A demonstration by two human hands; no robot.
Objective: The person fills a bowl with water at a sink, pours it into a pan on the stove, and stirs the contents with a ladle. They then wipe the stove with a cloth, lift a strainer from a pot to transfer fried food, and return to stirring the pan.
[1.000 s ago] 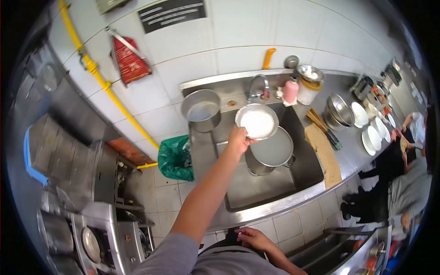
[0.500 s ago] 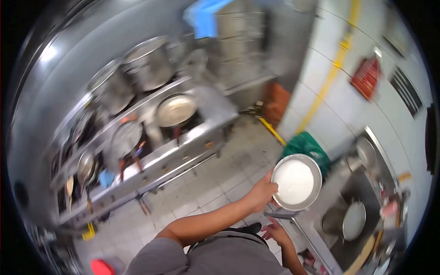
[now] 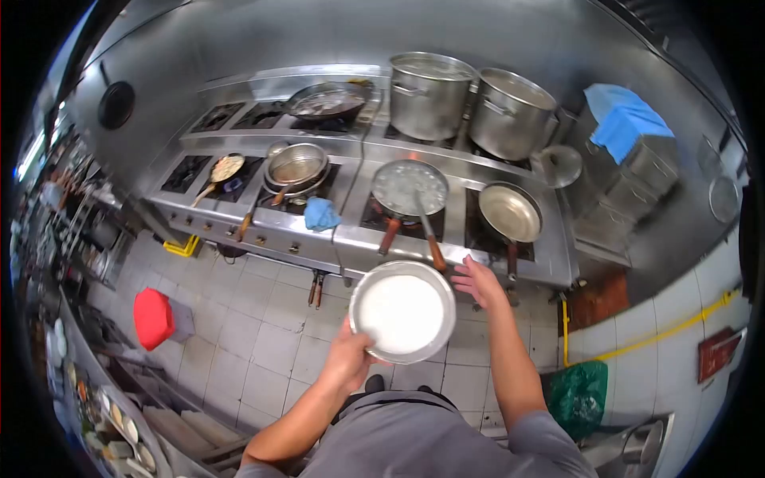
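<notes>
My left hand (image 3: 347, 356) grips the left rim of a round metal bowl (image 3: 444, 337), thumb over the edge. White liquid (image 3: 401, 313) covers the inside of the bowl, which is held level in front of my waist. My right hand (image 3: 480, 284) is open with fingers spread, just right of the bowl and apart from it. Beyond them, on the stove, a pan of bubbling liquid (image 3: 409, 187) has a wooden-handled utensil (image 3: 431, 237) resting in it. To its right sits another frying pan (image 3: 510, 211) with a dark handle pointing toward me.
Two tall stockpots (image 3: 429, 99) stand on the raised rear burners. Farther left are a wok (image 3: 328, 100), a pan with food (image 3: 227, 167) and a blue cloth (image 3: 321, 214) at the stove edge. A red-topped bin (image 3: 153, 319) and a green bag (image 3: 579, 396) stand on the floor.
My view has swung from the sink and wall to face the stove, the bowl still in my left hand. My right hand has risen from beside my waist toward the stove front.
</notes>
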